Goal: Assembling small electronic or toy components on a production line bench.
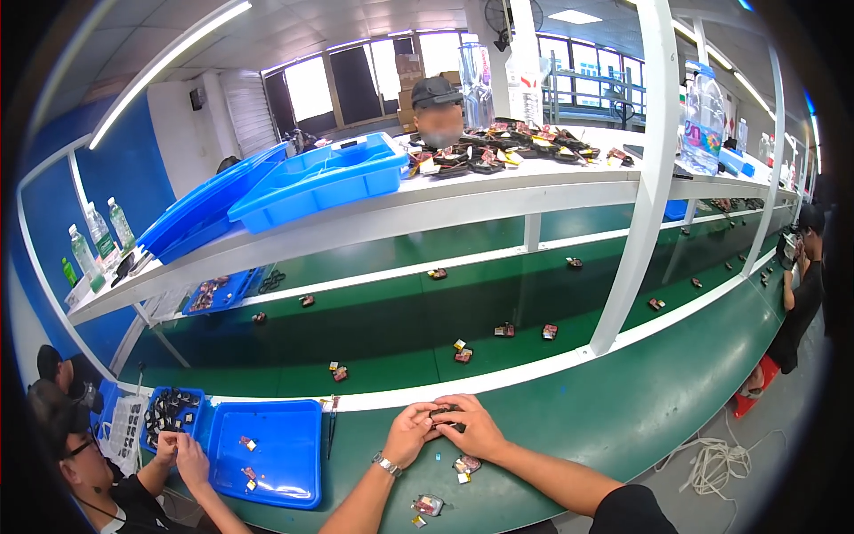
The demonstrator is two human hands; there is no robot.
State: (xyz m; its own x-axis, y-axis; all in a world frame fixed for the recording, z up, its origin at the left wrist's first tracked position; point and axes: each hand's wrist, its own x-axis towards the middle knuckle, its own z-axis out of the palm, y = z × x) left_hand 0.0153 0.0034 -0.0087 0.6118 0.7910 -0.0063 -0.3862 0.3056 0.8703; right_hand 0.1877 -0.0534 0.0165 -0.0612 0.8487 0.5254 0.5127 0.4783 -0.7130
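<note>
Holding: left hand (pixel 411 433) and right hand (pixel 474 428) both pinch small dark plastic part (pixel 444 414), steadying it.
Nearby: spare small pieces (pixel 465 465) lie within reach on green tabletop (pixel 623 409).

Factory assembly floor. A long green conveyor belt (pixel 400 329) carries small parts past seated workers; a white steel shelf (pixel 463 200) holds blue plastic trays (pixel 320 182); fluorescent strip lighting (pixel 169 67) overhead.

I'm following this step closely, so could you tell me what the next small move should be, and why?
Probably keep pressing the small dark part together: both the left hand and the right hand pinch it above the green bench, and it is not yet set down beside the finished-looking pieces.
</note>
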